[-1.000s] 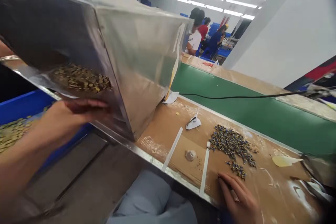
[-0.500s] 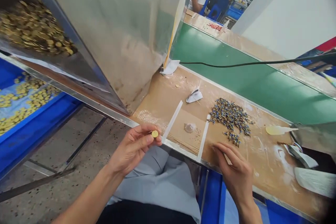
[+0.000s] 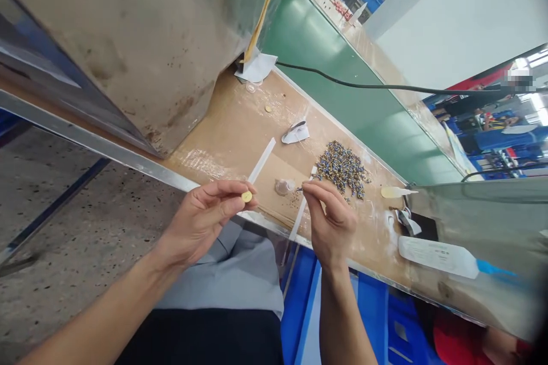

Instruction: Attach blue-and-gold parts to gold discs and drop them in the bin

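Note:
Between thumb and fingers, my left hand [image 3: 205, 214] pinches a small round yellow disc [image 3: 247, 197] above the bench's front edge. My right hand [image 3: 331, 219] is closed in a pinch on a tiny dark blue piece [image 3: 299, 189] that sticks out to the left of the fingertips. Just behind that hand lies a pile of small blue and gold pieces [image 3: 342, 168]. A small clear dish [image 3: 283, 186] with tiny bits beside it sits on a cardboard sheet [image 3: 274, 205], between two white strips.
A large metal box [image 3: 141, 40] stands at the left. A white bottle [image 3: 436, 256] and a yellowish dropper bottle [image 3: 396, 192] lie at the right. A black cable [image 3: 363, 86] crosses the green belt [image 3: 325, 40]. Blue crates [image 3: 299, 291] are under the bench.
My right hand has moved left and a little up, and a tiny piece now shows at its fingertips. The view has turned to the right. My left hand still holds the disc.

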Motion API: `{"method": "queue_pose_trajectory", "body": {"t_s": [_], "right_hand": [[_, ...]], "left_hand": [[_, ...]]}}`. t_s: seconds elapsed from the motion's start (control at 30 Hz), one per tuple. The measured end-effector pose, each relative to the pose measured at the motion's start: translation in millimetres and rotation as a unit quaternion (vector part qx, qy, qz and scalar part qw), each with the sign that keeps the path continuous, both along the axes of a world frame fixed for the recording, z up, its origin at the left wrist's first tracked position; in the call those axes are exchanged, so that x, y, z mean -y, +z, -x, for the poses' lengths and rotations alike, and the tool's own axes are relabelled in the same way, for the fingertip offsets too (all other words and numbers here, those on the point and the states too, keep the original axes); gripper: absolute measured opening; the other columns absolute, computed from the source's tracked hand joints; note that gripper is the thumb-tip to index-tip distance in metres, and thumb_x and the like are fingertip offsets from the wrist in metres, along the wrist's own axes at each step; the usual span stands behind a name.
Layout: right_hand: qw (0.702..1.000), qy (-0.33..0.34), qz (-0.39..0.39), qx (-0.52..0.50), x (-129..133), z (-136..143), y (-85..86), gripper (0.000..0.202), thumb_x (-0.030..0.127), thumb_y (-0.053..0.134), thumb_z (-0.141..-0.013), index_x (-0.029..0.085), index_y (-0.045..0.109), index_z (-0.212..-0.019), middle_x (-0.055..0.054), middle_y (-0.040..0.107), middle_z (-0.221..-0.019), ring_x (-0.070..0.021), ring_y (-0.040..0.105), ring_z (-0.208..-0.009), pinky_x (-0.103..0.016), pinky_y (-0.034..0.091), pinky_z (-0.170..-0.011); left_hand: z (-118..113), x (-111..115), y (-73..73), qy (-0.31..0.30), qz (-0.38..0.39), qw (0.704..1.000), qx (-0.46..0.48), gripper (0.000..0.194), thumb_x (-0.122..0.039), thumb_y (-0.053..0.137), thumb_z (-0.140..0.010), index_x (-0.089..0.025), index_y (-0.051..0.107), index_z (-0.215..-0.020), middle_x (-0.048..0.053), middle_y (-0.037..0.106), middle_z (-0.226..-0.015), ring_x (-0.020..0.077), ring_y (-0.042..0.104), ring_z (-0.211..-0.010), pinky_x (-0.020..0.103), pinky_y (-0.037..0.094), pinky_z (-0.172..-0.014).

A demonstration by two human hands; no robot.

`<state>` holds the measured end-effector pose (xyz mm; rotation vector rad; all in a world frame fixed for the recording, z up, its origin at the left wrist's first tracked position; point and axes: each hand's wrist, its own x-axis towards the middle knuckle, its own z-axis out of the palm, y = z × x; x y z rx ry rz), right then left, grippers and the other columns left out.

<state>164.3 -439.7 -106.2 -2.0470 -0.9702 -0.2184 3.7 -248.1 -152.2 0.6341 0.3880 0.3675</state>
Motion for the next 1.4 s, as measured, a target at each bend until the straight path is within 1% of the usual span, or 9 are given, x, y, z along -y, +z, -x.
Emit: {"method": "queue_pose_trajectory", "body": {"t_s": [0.07, 0.2, 0.5, 0.7, 0.8, 0.87, 1.03, 1.27, 1.4], "right_hand": [[1.000, -0.001, 0.017, 0.013, -4.2, -0.5, -2.1, 0.016, 0.022, 0.072, -0.112, 0.028, 0.087, -0.111, -0.004, 0.086, -0.115, -0.0222, 0.083, -0.111, -0.039, 0.068, -0.103], [0.999, -0.009, 0.035, 0.034, -8.6, 0.9, -3.9, 0.016, 0.022, 0.072, -0.112, 0.027, 0.087, -0.111, -0.004, 0.086, -0.114, -0.0222, 0.083, -0.110, -0.037, 0.067, -0.100], [0.996, -0.008, 0.059, 0.063, -10.4, 2.3, -4.4, 0.019, 0.024, 0.068, -0.114, 0.027, 0.086, -0.112, -0.005, 0.085, -0.115, -0.0232, 0.082, -0.108, -0.040, 0.068, -0.099], [0.993, 0.014, 0.071, 0.091, -11.3, 3.2, -2.5, 0.023, 0.015, 0.067, -0.113, 0.028, 0.086, -0.116, -0.004, 0.084, -0.116, -0.0220, 0.081, -0.109, -0.038, 0.065, -0.100], [0.991, 0.027, 0.081, 0.106, -11.4, 3.9, -1.3, 0.026, 0.013, 0.065, -0.113, 0.028, 0.085, -0.118, -0.005, 0.084, -0.116, -0.0223, 0.080, -0.110, -0.039, 0.064, -0.101], [0.991, 0.021, 0.073, 0.108, -10.8, 3.6, -1.0, 0.025, 0.013, 0.066, -0.112, 0.028, 0.086, -0.117, -0.005, 0.084, -0.116, -0.0226, 0.081, -0.109, -0.040, 0.065, -0.101], [0.992, -0.038, 0.040, 0.114, -9.0, 0.0, -2.7, 0.018, 0.018, 0.072, -0.111, 0.027, 0.087, -0.112, -0.005, 0.085, -0.113, -0.0218, 0.082, -0.105, -0.038, 0.067, -0.098], [0.992, -0.020, 0.061, 0.104, -8.5, -1.0, -5.4, 0.020, 0.020, 0.068, -0.113, 0.027, 0.086, -0.113, -0.005, 0.085, -0.113, -0.0223, 0.082, -0.105, -0.038, 0.068, -0.096], [0.993, -0.027, 0.051, 0.105, -7.5, 0.0, -6.6, 0.020, 0.018, 0.070, -0.111, 0.028, 0.086, -0.115, -0.004, 0.084, -0.113, -0.0224, 0.082, -0.105, -0.039, 0.067, -0.096]], "left_hand": [[-1.3, 2.4, -1.1, 0.008, -0.009, 1.000, 0.008, 0.013, -0.020, 0.100, -0.087, -0.023, 0.093, -0.098, 0.006, 0.088, -0.115, 0.0162, 0.083, -0.099, 0.025, 0.070, -0.096], [-1.0, 4.5, -3.9, -0.002, -0.027, 0.999, 0.019, 0.010, -0.019, 0.095, -0.093, -0.022, 0.092, -0.102, 0.006, 0.087, -0.113, 0.0175, 0.083, -0.099, 0.028, 0.070, -0.098], [-1.0, 5.1, -4.5, -0.006, -0.040, 0.999, 0.020, 0.010, -0.018, 0.094, -0.094, -0.023, 0.092, -0.101, 0.005, 0.086, -0.113, 0.0168, 0.082, -0.100, 0.027, 0.069, -0.097], [-0.5, 5.6, -4.3, -0.007, -0.046, 0.999, 0.022, 0.010, -0.017, 0.093, -0.095, -0.025, 0.092, -0.101, 0.005, 0.085, -0.114, 0.0168, 0.081, -0.100, 0.028, 0.069, -0.098], [0.3, 5.2, -5.1, -0.006, -0.046, 0.999, 0.017, 0.010, -0.019, 0.095, -0.094, -0.025, 0.091, -0.101, 0.005, 0.085, -0.114, 0.0172, 0.081, -0.100, 0.029, 0.068, -0.098], [0.5, 5.1, -6.0, -0.008, -0.047, 0.999, 0.010, 0.010, -0.020, 0.095, -0.093, -0.025, 0.091, -0.101, 0.005, 0.085, -0.114, 0.0172, 0.081, -0.100, 0.028, 0.068, -0.096], [-0.2, 5.2, -7.8, -0.013, -0.048, 0.999, -0.004, 0.017, -0.023, 0.097, -0.093, -0.026, 0.092, -0.109, 0.005, 0.086, -0.109, 0.0167, 0.081, -0.098, 0.025, 0.066, -0.092], [0.0, 4.2, -5.9, -0.014, -0.058, 0.998, -0.023, 0.020, -0.027, 0.098, -0.091, -0.025, 0.092, -0.109, 0.006, 0.087, -0.105, 0.0188, 0.081, -0.098, 0.027, 0.067, -0.091], [1.2, 4.5, -4.4, -0.019, -0.054, 0.998, -0.025, 0.022, -0.028, 0.098, -0.092, -0.024, 0.091, -0.112, 0.006, 0.087, -0.103, 0.0183, 0.082, -0.097, 0.026, 0.068, -0.092]]}}
